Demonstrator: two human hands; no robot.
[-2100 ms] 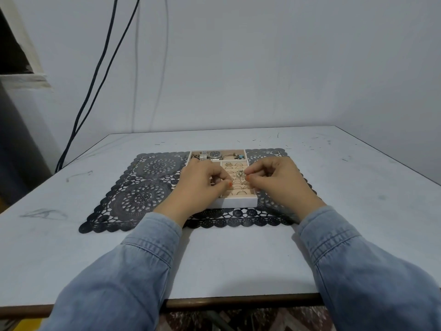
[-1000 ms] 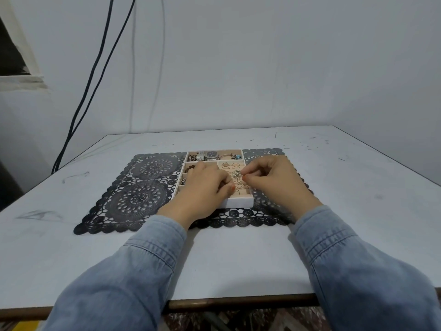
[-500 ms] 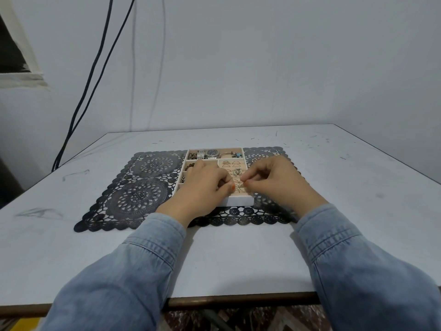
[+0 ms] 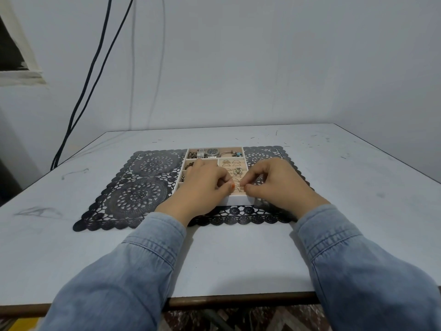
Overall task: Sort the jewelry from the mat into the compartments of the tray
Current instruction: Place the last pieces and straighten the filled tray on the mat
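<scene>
A white tray point(image 4: 236, 201) with beige compartments stands on a black lace mat point(image 4: 140, 194). Its far compartment holds a watch point(image 4: 212, 152) and a turquoise-beaded bracelet point(image 4: 235, 154). The right compartment has ring rows with several rings, among them an ornate ring point(image 4: 236, 172). My right hand point(image 4: 276, 185) hovers over the near ring rows, thumb and forefinger pinched together on a small ring that barely shows. My left hand point(image 4: 202, 185) lies over the tray's left compartments with fingers curled, its thumb beside the ring rows; nothing shows in it. It hides most of those compartments.
The mat lies on a pale table point(image 4: 238, 259) with scuff marks; its front edge is near my sleeves. Black cables point(image 4: 90, 87) run down the wall at the back left. No loose jewelry shows on the visible parts of the mat.
Both hands have drifted toward me along the ring rows. The right pinch moved from beside the ornate ring down to the near rows. The left hand stays curled over the tray.
</scene>
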